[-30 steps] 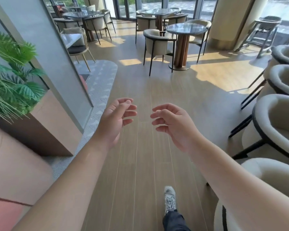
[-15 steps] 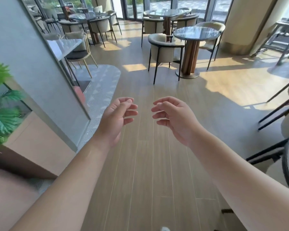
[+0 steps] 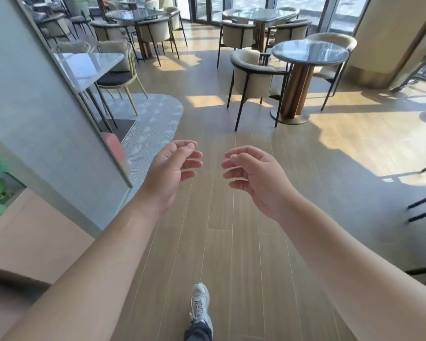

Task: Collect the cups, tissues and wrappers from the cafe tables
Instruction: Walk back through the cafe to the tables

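A person walks the wooden floor (image 3: 231,254) of a sunlit cafe, both arms held out in front and nothing in either of the hands. The left hand (image 3: 169,172) and the right hand (image 3: 253,177) hang side by side above the floor, near each other but apart, fingers loosely curled and grasping nothing. One grey shoe (image 3: 200,306) shows at the bottom edge, mid-step.

Ahead on the right stands a round table (image 3: 310,51) with a cream chair (image 3: 252,77) tucked against it; its glossy surface reflects the windows and appears bare. Two further tables (image 3: 256,13) (image 3: 133,14) sit deeper in the room by the glass doors, and a square table (image 3: 89,64) shows on the left beyond a grey panel (image 3: 35,114). No cups, tissues or wrappers can be made out on any surface from here; the far tops are too small and too glary to rule them out.

By this evidence the collecting is either not begun or between pickups: nothing is carried, no bin or tray is in view, and the tables ahead are well apart from the hands. What remains, it seems, is to reach a table and check its top.
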Motion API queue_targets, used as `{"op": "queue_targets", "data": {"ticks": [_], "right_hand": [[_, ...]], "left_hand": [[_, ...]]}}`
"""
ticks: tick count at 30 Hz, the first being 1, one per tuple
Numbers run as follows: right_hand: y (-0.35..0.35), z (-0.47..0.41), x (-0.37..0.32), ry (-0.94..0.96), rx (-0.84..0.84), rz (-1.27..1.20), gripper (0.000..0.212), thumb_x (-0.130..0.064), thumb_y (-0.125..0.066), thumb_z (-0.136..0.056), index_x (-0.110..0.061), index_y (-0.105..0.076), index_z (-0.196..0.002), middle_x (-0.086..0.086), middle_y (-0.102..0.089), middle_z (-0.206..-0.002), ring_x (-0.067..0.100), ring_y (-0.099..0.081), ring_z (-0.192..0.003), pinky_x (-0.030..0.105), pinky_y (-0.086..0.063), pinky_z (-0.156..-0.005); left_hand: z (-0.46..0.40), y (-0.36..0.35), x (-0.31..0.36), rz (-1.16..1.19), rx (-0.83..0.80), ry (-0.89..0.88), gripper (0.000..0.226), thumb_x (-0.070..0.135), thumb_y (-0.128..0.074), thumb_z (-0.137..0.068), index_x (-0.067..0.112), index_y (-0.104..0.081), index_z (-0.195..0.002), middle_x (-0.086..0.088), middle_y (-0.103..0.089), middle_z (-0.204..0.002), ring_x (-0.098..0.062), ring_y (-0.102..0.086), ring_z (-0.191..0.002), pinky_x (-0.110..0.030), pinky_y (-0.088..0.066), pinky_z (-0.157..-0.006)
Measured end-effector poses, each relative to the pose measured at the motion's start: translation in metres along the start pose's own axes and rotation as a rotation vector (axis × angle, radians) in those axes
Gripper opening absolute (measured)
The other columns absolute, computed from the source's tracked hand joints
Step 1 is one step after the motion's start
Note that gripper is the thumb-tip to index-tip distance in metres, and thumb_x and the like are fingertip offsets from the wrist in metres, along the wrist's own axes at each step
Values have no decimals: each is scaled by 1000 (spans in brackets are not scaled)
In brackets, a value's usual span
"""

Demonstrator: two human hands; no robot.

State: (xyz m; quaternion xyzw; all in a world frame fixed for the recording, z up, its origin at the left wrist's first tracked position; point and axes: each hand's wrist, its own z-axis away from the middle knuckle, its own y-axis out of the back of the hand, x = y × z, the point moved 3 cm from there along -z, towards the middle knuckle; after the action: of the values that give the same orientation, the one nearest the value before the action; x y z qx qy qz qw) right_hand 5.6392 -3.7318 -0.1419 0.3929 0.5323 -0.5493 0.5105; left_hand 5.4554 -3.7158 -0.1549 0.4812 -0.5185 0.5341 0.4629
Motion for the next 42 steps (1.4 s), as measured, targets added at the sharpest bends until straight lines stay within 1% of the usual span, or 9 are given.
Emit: {"op": "queue_targets", "data": {"ticks": [6, 12, 16, 21, 26, 28, 31, 36, 42], "right_hand": [[-39, -129, -4, 1, 33, -4, 13, -11, -54, -91, -13, -67, -92, 1, -71, -83, 14, -64, -72, 28, -50, -66], [-78, -248, -15, 9, 37, 10, 14, -13, -55, -91, -16, -69, -91, 1, -71, -85, 14, -65, -73, 29, -50, -67], [-92, -301, -27, 22, 34, 28, 13, -13, -55, -91, -15, -68, -92, 2, -71, -86, 14, -65, -74, 31, -51, -69], [-94, -352, -36, 51, 40, 40, 14, -13, -55, -92, -15, -68, -93, 2, -71, -86, 14, -65, -75, 30, -51, -69], [-89, -410, -34, 35, 43, 36, 15, -12, -54, -91, -15, -68, -92, 1, -71, -86, 14, -65, -74, 31, -50, -69], [-88, -441, -33, 26, 39, 19, 15, -11, -54, -90, -16, -68, -90, 1, -71, -84, 14, -65, -73, 31, -51, -68], [-89, -494, -35, 26, 5, 3, 16, -10, -53, -90, -16, -68, -89, 0, -71, -82, 13, -64, -71, 28, -50, -65], [-82, -588, -45, 20, -58, -14, 16, -11, -54, -89, -17, -69, -88, 0, -71, -83, 14, -64, -72, 28, -50, -64], [-64, -698, -81, 28, -108, 2, 14, -10, -54, -90, -13, -68, -93, 1, -71, -84, 15, -64, -74, 29, -51, -67]], "left_hand": [[-122, 46, -8, 9, -25, 26, 19, 36, -59, -86, 24, -65, -99, 6, -74, -88, -11, -69, -81, -28, -49, -75], [-237, 95, 1, 30, -5, 47, 18, 36, -59, -85, 24, -66, -98, 6, -74, -87, -11, -69, -81, -29, -49, -75], [-292, 114, 7, 45, -8, 35, 11, 29, -57, -96, 22, -65, -99, 3, -73, -90, -13, -68, -82, -30, -49, -76], [-350, 117, 14, 44, -30, 13, 14, 32, -58, -92, 23, -66, -99, 2, -73, -92, -13, -68, -84, -30, -49, -77], [-405, 117, 7, 23, -28, 14, 12, 22, -53, -103, 22, -65, -100, 3, -72, -91, -13, -68, -83, -30, -49, -77], [-431, 116, 5, 27, -24, 21, 9, 26, -56, -99, 21, -64, -101, 3, -72, -91, -13, -68, -82, -29, -49, -77], [-478, 114, 6, 22, -3, 17, 20, 35, -59, -86, 22, -64, -100, 1, -72, -93, -14, -67, -83, -28, -48, -75], [-570, 109, 6, 11, 39, 20, 23, 36, -60, -83, 21, -64, -100, 2, -72, -91, -12, -67, -81, -28, -48, -73], [-679, 87, 22, -32, 55, -12, 22, 38, -59, -83, 23, -65, -99, 5, -72, -89, -10, -68, -81, -28, -48, -75]]}}
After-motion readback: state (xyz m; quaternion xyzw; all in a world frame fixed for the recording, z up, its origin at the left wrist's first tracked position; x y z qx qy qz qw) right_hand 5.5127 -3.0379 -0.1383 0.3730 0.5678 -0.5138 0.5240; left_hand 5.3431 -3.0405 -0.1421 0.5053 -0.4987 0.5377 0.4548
